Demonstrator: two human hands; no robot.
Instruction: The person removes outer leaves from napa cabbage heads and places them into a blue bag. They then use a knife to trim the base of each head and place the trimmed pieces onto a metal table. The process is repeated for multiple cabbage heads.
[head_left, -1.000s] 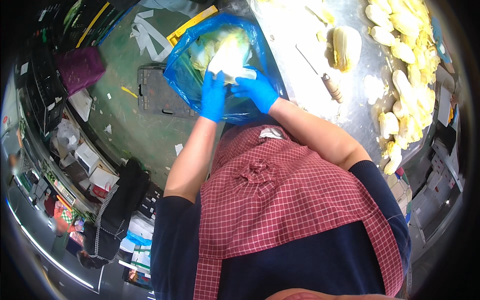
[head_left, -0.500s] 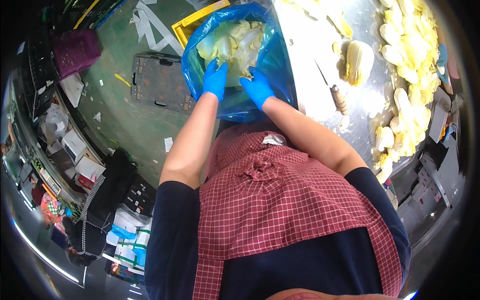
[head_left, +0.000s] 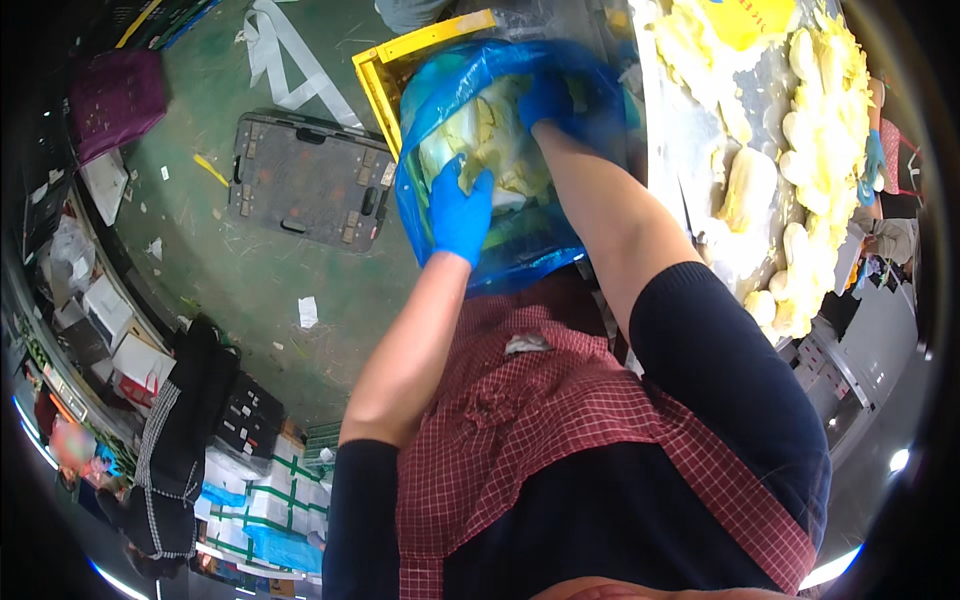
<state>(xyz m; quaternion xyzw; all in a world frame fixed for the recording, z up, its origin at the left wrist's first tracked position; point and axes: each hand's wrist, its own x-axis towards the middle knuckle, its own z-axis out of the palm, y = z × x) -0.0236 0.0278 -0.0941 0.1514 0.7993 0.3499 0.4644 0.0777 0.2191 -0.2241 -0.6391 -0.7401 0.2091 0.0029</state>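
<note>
A blue plastic bag (head_left: 592,215) lines a yellow crate (head_left: 425,37) and holds pale yellow-green napa cabbage leaves (head_left: 487,130). My left hand (head_left: 460,208), in a blue glove, is over the near left part of the leaves, thumb and fingers apart. Deep in the bag's far right side is my right hand (head_left: 547,100), also gloved in blue. Shadow and blur obscure its fingers, so their grip is unclear.
A metal table (head_left: 765,130) at right carries trimmed napa cabbages (head_left: 750,188), loose leaves and a yellow package (head_left: 745,20). Another person's blue-gloved hand (head_left: 873,168) shows at its far side. On the floor at left lie a dark plastic lid (head_left: 310,178) and white strapping (head_left: 285,60).
My right hand has moved farther away and rightward into the bag. My left hand stays over the leaves, with its fingers turned. The view has shifted, so the bag appears farther right and lower.
</note>
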